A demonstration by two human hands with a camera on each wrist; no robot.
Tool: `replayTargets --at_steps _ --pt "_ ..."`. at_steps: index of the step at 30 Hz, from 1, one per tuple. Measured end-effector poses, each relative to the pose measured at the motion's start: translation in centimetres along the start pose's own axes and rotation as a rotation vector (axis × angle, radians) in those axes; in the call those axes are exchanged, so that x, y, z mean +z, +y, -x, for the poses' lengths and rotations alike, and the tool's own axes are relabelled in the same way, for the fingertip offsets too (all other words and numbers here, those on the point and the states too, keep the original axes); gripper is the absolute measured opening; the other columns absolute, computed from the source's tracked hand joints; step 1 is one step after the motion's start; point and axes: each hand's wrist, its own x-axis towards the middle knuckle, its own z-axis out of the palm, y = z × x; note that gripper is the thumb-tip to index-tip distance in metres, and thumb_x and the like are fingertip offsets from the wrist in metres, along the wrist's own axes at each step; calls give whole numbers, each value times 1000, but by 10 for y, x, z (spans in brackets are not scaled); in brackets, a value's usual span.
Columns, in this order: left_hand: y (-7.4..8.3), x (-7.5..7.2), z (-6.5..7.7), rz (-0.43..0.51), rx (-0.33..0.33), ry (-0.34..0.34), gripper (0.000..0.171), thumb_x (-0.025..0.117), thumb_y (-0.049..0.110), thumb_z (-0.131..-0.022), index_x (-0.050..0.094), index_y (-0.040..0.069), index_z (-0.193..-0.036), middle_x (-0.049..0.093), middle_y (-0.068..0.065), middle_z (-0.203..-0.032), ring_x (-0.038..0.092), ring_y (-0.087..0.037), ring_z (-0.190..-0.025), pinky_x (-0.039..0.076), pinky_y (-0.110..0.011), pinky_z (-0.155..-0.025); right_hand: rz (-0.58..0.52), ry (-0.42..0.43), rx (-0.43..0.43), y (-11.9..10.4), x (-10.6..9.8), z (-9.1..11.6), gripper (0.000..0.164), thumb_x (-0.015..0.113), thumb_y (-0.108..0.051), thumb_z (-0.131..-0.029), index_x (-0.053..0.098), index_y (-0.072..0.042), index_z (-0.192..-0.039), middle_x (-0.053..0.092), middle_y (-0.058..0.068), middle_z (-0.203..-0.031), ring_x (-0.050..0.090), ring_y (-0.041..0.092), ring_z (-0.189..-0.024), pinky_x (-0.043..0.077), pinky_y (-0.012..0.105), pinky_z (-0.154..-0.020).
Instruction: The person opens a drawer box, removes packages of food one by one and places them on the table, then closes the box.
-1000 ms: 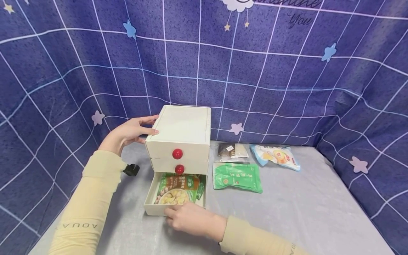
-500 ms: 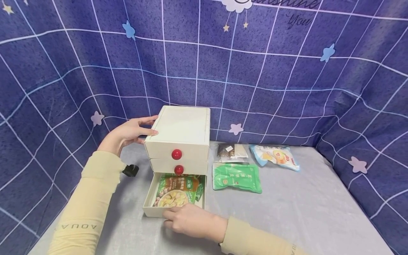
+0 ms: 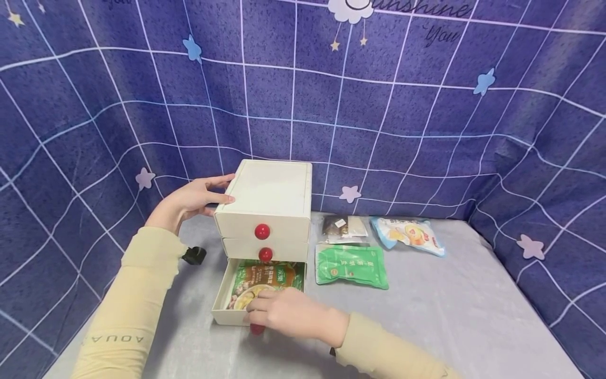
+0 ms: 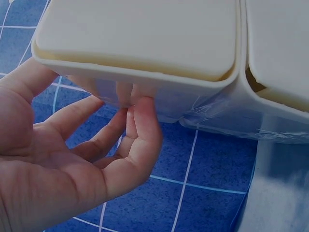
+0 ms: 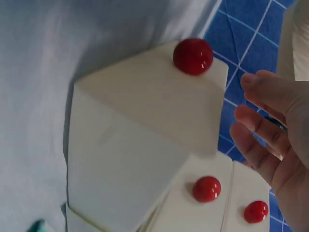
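A white drawer unit (image 3: 272,187) with red knobs stands on the grey cloth, its bottom drawer (image 3: 229,317) pulled out. Inside the drawer lies a green and brown food packet (image 3: 258,275) with a soup bowl printed on it. My left hand (image 3: 184,200) rests against the unit's left side, thumb at the top edge; in the left wrist view its fingertips touch the side wall. Over the drawer's front edge is my right hand (image 3: 295,313), above the bottom red knob (image 3: 257,329). The right wrist view shows that hand's fingers (image 5: 258,123) loosely bent, holding nothing, apart from the drawer front.
Right of the unit lie a green packet (image 3: 351,266), a clear bag with dark and pale contents (image 3: 344,229) and a blue-white packet (image 3: 409,234). A small black object (image 3: 194,256) shows near the left sleeve. A blue gridded curtain (image 3: 379,131) encloses the back and sides.
My right hand has come off the front of the bottom drawer and risen over its edge, uncovering the red knob. The left hand stays at the unit's side.
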Motion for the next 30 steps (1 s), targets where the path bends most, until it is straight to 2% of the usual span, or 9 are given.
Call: replayTargets --at_steps 13,18,23,30 --pt "1 1 1 9 -5 3 85 76 25 -81 27 22 -150 20 -12 -154 59 -21 -102 55 -42 -80 -30 -29 14 27 -4 12 25 54 -24 -95 63 -25 -118 60 -10 -121 53 6 -113 41 21 -99" --pt "0 0 0 11 -7 -1 85 75 23 -82 25 21 -151 18 -12 -155 58 -21 -102 55 -41 -81 -37 -80 33 34 0 17 30 62 -25 -90 62 -25 -120 60 -9 -123 52 7 -116 40 25 -102" --pt "1 -1 0 19 -5 -4 84 73 21 -83 24 22 -151 18 -13 -155 58 -18 -99 55 -41 -81 -25 -63 18 41 6 20 34 70 -26 -84 63 -24 -118 61 -8 -121 54 9 -113 41 26 -101" --pt "0 1 0 24 -2 -8 84 74 21 -83 25 23 -151 18 -12 -155 56 -21 -103 55 -42 -81 7 -63 -14 48 13 22 39 73 -26 -79 63 -26 -117 61 -7 -121 55 10 -113 41 29 -102"
